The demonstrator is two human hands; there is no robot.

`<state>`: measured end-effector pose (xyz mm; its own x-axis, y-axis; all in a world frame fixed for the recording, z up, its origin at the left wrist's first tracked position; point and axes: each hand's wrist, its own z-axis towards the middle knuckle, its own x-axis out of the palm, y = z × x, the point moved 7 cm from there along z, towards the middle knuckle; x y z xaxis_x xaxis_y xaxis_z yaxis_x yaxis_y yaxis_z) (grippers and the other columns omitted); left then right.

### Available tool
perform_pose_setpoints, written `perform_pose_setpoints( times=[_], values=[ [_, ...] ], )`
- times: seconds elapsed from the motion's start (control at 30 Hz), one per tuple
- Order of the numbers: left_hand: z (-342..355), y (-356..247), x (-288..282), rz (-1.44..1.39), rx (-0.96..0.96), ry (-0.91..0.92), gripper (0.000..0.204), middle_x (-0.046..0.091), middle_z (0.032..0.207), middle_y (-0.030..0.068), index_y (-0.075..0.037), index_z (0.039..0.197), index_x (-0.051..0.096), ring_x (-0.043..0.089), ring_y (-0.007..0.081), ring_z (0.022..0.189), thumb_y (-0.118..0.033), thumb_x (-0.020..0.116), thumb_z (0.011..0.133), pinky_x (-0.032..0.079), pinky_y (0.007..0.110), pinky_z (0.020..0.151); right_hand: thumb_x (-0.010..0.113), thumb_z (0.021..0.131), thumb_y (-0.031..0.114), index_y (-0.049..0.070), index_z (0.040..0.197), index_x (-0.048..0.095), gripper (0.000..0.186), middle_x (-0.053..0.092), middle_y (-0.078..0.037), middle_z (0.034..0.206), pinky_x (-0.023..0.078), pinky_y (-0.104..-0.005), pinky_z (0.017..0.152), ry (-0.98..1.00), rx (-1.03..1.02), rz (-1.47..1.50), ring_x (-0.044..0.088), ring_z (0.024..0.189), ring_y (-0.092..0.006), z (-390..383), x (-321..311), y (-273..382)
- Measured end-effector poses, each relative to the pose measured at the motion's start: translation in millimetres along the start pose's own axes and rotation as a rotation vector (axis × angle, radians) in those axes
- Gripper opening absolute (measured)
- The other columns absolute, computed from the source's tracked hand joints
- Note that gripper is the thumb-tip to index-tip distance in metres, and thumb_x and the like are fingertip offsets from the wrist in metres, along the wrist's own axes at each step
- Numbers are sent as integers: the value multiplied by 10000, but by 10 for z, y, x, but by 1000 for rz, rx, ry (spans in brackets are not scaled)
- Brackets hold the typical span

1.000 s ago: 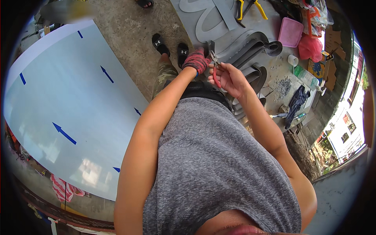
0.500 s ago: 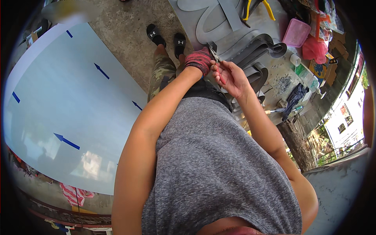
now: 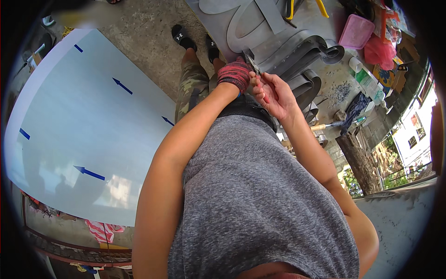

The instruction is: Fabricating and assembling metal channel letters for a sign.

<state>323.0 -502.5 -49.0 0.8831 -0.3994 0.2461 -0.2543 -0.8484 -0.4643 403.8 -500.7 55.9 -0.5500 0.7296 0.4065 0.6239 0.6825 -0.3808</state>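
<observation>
While the half-closed right hand point(image 3: 277, 96) is holding red pliers point(image 3: 252, 64), the closed, gloved left hand point(image 3: 233, 76) is gripping a dark metal piece point(image 3: 247, 52) by the pliers' tip

This looks like a workshop, open on one side. Bent grey strips point(image 3: 297, 58) cover much of a big work table point(image 3: 335, 69), with a tool with yellow handles point(image 3: 322, 8) and tiny scraps point(image 3: 342, 92) there too. The floor point(image 3: 144, 28) is rough concrete. Outside are green plants point(image 3: 353, 182) and a white building point(image 3: 415, 131).
</observation>
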Motion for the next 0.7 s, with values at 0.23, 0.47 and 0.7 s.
perform_pose_setpoints(
  times=[0.23,0.47,0.7],
  values=[
    [-18,-36,-18,196,-19,53,986,610,1102,310,-63,1205,539,620,511,852,-879,392,671,518,580,717,343,1020,222,-9,1195,524,342,566,-45,931,508,-282,638,9,42,-10,552,757,-163,-3,10,3],
    [-69,-98,-39,172,-76,-30,510,674,981,241,-73,1139,580,667,418,798,-507,387,953,549,489,681,349,1014,221,-7,1200,523,342,566,-47,937,509,-279,642,-15,56,16,552,762,-160,9,-7,-29],
    [-33,-43,-109,408,-145,-144,326,722,982,147,-61,1036,655,707,289,889,-327,488,949,556,404,732,354,1011,220,-9,1209,520,345,565,-49,939,506,-276,643,-3,48,31,550,766,-158,16,2,-28]
  ],
)
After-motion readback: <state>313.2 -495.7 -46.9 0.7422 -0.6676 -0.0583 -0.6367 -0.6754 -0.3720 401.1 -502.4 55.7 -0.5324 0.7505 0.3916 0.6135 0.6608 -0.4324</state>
